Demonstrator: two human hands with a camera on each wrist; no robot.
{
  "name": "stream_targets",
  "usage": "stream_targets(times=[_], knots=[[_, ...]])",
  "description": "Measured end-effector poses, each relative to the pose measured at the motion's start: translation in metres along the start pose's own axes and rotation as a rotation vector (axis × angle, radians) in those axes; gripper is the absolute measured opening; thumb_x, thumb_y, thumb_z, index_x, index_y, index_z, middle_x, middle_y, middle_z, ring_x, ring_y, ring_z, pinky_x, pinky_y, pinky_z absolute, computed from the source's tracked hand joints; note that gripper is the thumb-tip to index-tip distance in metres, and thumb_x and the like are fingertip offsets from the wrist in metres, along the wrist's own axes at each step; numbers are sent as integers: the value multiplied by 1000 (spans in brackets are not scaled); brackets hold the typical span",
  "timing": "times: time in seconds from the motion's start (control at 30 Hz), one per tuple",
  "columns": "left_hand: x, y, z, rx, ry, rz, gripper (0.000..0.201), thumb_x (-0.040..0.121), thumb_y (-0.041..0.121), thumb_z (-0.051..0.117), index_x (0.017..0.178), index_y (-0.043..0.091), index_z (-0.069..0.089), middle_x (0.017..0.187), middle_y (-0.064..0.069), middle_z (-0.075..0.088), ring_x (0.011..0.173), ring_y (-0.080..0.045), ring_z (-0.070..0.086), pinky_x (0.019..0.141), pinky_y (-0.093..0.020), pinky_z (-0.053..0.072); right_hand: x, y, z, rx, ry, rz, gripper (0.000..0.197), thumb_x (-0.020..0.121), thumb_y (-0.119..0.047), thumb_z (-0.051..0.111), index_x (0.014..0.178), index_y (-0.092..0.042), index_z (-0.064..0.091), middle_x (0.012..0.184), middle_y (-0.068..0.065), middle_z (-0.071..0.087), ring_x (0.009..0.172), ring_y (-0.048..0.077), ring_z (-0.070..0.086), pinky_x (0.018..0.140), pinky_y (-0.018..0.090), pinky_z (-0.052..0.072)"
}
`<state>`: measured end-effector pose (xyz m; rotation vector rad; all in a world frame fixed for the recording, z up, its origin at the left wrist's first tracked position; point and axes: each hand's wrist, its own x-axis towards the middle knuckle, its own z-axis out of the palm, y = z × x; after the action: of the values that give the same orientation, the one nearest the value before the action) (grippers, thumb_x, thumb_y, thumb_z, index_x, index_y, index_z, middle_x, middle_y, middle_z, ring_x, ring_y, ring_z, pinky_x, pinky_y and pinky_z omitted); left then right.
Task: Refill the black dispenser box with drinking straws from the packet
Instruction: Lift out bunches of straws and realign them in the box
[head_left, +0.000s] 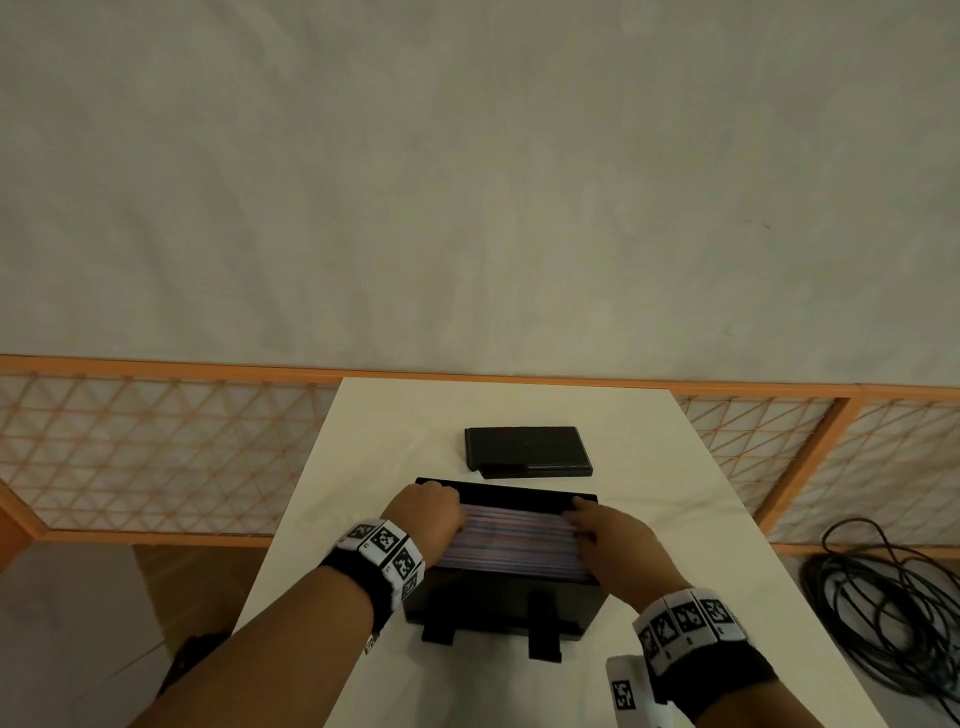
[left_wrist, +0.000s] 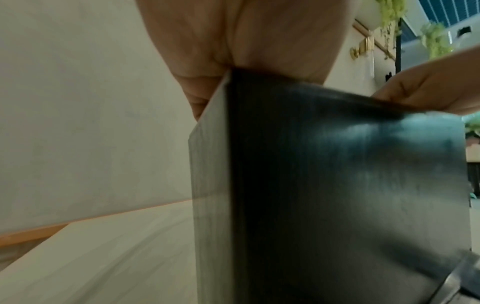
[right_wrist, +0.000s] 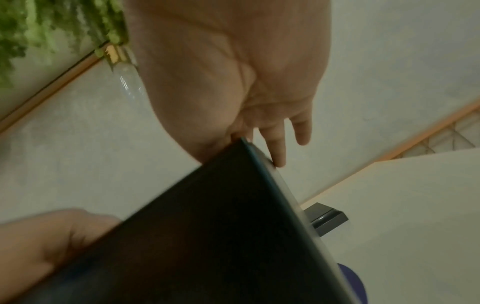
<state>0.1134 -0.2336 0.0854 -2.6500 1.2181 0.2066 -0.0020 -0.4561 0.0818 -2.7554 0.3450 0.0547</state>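
The black dispenser box (head_left: 498, 603) stands open on the white table (head_left: 675, 499), packed to the top with purple-pink straws (head_left: 514, 540). My left hand (head_left: 431, 512) sits at the left end of the box, its fingers curled down over the straw ends. In the left wrist view the box (left_wrist: 337, 185) hides those fingers below the palm (left_wrist: 246, 41). My right hand (head_left: 608, 535) lies flat on the right end of the straws, one finger reaching the back rim. The right wrist view shows its straight fingers (right_wrist: 279, 152) touching the box's edge (right_wrist: 207, 236).
The box's black lid (head_left: 527, 449) lies flat on the table just behind the box. A coil of black cable (head_left: 893, 613) is on the floor to the right. An orange lattice rail (head_left: 156, 457) runs behind the table.
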Motion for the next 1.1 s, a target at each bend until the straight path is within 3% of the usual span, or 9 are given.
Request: stream_targets(times=[0.1,0.27,0.47,0.6,0.67,0.8,0.9,0.97,1.1], knots=[[-2,-6,6,-138,125,31,36,92,22,36,112,10,63,120,-9,58,112,-29,53,90,-36,43,3,12,-7,218,271,92,35,87,-3,50,111,-20,69,142,-3,47,125,18,49,107,30,39],[-14,-2,16,-209,65,113,106,69,75,-12,144,18,36,154,-1,31,144,-21,23,116,-34,20,7,16,-15,27,95,137,35,84,-14,57,115,-26,66,149,-4,37,126,18,46,106,34,39],[-15,4,20,-155,19,36,136,44,76,-41,150,16,20,159,-3,18,148,-19,11,118,-36,8,14,-7,-25,-79,-29,111,34,80,-24,60,113,-19,67,140,2,48,125,18,47,101,34,43],[-17,12,21,-170,7,-31,144,36,75,-47,150,13,16,159,-8,18,146,-24,17,118,-36,11,8,-27,-14,-41,66,127,21,83,-11,48,96,-10,65,104,5,56,83,17,53,71,21,43],[-23,17,19,-174,5,-63,147,33,73,-49,150,11,15,159,-10,16,146,-25,18,118,-36,10,5,-36,-10,-9,30,189,15,86,-10,44,89,-10,58,94,4,57,78,18,54,64,19,38],[-27,22,19,-169,-22,-76,145,36,74,-47,150,9,16,159,-11,15,146,-24,18,118,-34,9,1,-52,-5,-10,-94,302,14,91,-11,41,94,-10,55,111,11,63,103,26,60,79,27,45],[-27,21,19,-153,-46,-79,105,72,72,-18,150,9,14,159,-11,13,146,-24,16,119,-35,9,5,-58,9,-49,-198,292,35,96,-11,39,123,8,48,121,17,58,111,29,58,86,27,48],[-27,22,16,-133,-83,-100,80,91,63,3,150,9,13,159,-12,11,147,-24,14,120,-36,7,7,-61,15,-85,-271,250,35,96,-10,38,122,10,50,121,23,57,111,34,57,85,29,49],[-28,22,16,-107,-145,-125,81,91,63,5,150,9,9,160,-10,9,148,-22,10,120,-38,6,16,-60,11,-42,-292,268,31,96,-11,41,117,6,55,109,18,60,100,30,58,84,33,48]])
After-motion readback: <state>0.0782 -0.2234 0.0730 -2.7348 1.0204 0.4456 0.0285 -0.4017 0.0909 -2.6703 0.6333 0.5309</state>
